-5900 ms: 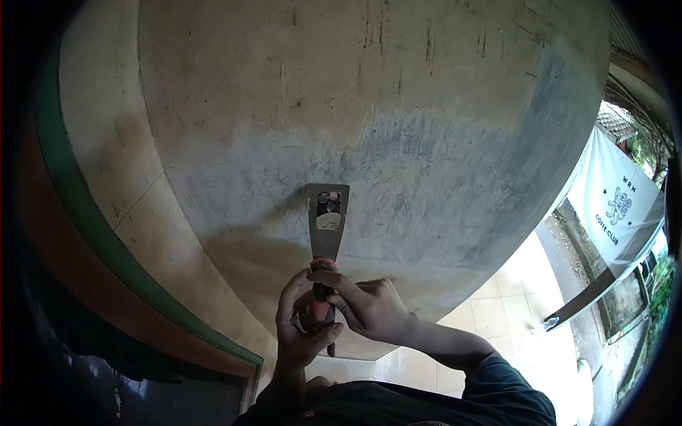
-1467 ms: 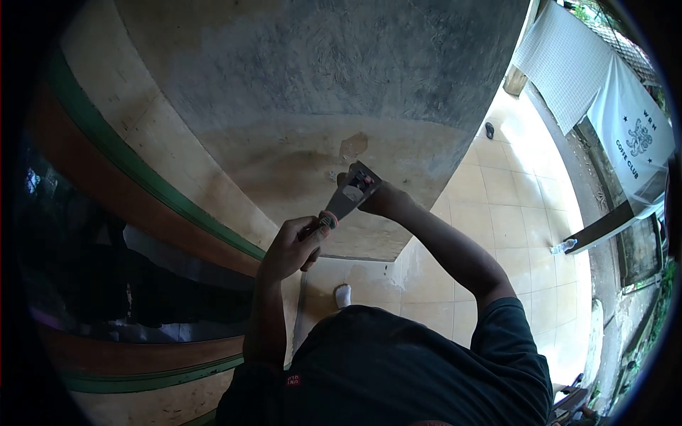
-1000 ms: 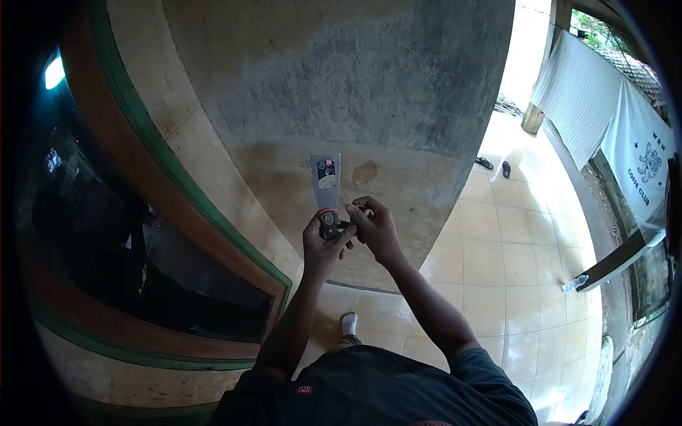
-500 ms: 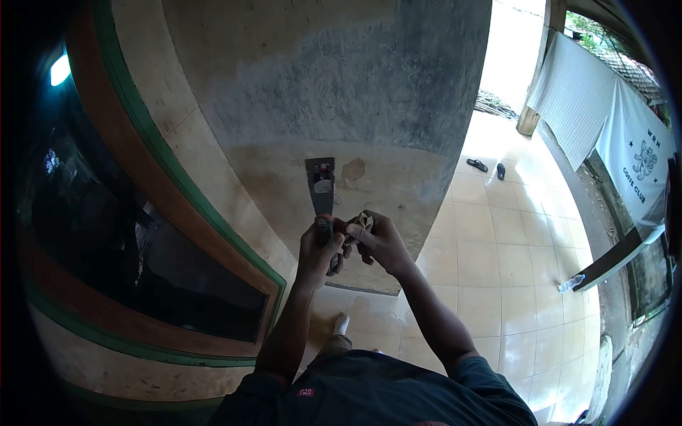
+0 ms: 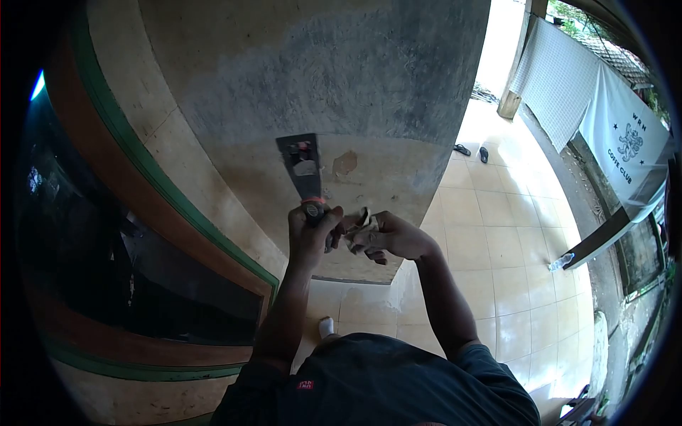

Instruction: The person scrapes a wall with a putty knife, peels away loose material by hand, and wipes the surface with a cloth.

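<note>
My left hand (image 5: 307, 240) is closed around the dark handle of a putty knife (image 5: 300, 169). Its broad metal blade points up and leans left in front of the wall, with pale smears on it. Just to the right, my right hand (image 5: 403, 237) pinches a crumpled greyish-beige scrap (image 5: 361, 236), thin like cloth or paper. The left fingertips come right up to the scrap's left edge. Behind both hands stands a plastered wall (image 5: 341, 71), grey above and beige below, with a small brown patch (image 5: 345, 163) beside the blade.
A dark window (image 5: 163, 270) in a brown and green frame runs along the left. Tiled floor (image 5: 490, 248) stretches right, with a pair of sandals (image 5: 483, 154), a plastic bottle (image 5: 561, 262) by a post, and a hanging white banner (image 5: 621, 135). My foot (image 5: 326, 326) shows below the wall.
The putty knife has moved up and tilted further left. My right hand has shifted slightly right, and the scrap looks looser and more spread. The whole view has shifted a little.
</note>
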`<state>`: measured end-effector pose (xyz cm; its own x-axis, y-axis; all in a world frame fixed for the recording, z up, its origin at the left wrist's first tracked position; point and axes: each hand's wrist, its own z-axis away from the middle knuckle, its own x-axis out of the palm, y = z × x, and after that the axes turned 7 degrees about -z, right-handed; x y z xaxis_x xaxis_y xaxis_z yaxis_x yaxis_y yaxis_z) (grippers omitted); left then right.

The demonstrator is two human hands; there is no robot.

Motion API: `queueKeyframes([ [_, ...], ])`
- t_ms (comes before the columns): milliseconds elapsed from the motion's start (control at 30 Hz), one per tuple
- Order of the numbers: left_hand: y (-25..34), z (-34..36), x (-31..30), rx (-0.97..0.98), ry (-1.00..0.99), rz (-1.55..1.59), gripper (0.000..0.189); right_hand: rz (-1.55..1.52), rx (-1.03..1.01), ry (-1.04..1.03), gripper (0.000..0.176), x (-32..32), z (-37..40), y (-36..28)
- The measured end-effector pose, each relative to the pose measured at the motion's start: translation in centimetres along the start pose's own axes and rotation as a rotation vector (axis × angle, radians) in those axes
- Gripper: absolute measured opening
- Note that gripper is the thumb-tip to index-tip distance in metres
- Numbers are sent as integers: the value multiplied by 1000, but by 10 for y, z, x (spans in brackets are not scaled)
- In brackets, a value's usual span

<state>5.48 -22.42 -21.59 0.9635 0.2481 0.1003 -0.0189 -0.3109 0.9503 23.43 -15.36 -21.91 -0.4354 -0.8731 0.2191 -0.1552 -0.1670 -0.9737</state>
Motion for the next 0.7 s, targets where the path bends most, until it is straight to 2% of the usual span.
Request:
queueKeyframes([
  [33, 3, -4, -5, -4, 2, 3, 23, 79, 19, -92, 23, -5, 0, 2],
  [100, 8, -14, -21, 23, 10, -14, 24, 71, 42, -98, 26, -5, -4, 1],
  [133, 11, -15, -26, 24, -83, -36, 17, 72, 10, -49, 26, 1, -7, -5],
  [167, 12, -15, -27, 20, -81, -37, 17, 69, -22, 1, 26, 5, -11, -6],
  [233, 13, -15, -26, -10, -208, -118, 15, 37, -14, 13, 26, 11, -20, -1],
  [300, 16, -18, -28, -16, -254, -215, 18, 15, -15, 25, 27, 11, -30, -1],
  [367, 17, -22, -30, 85, -324, -363, 25, 62, -7, 64, 24, 9, -37, -1],
  [400, 18, -27, -38, -79, -358, -267, 32, 62, -10, 70, 24, 9, -39, -3],
  [500, 20, -37, -48, -116, -321, -246, 29, 165, 22, 125, 21, 13, -42, -15],
  [600, 21, -49, -62, -116, -398, -258, 27, 152, 16, 16, 24, 1, -44, -15],
  [667, 22, -54, -68, -102, -399, -283, 27, -147, 129, -131, 30, -19, -47, 0],
  [700, 23, -57, -70, -83, -394, -309, 27, -146, 126, -126, 30, -15, -50, 0],
])
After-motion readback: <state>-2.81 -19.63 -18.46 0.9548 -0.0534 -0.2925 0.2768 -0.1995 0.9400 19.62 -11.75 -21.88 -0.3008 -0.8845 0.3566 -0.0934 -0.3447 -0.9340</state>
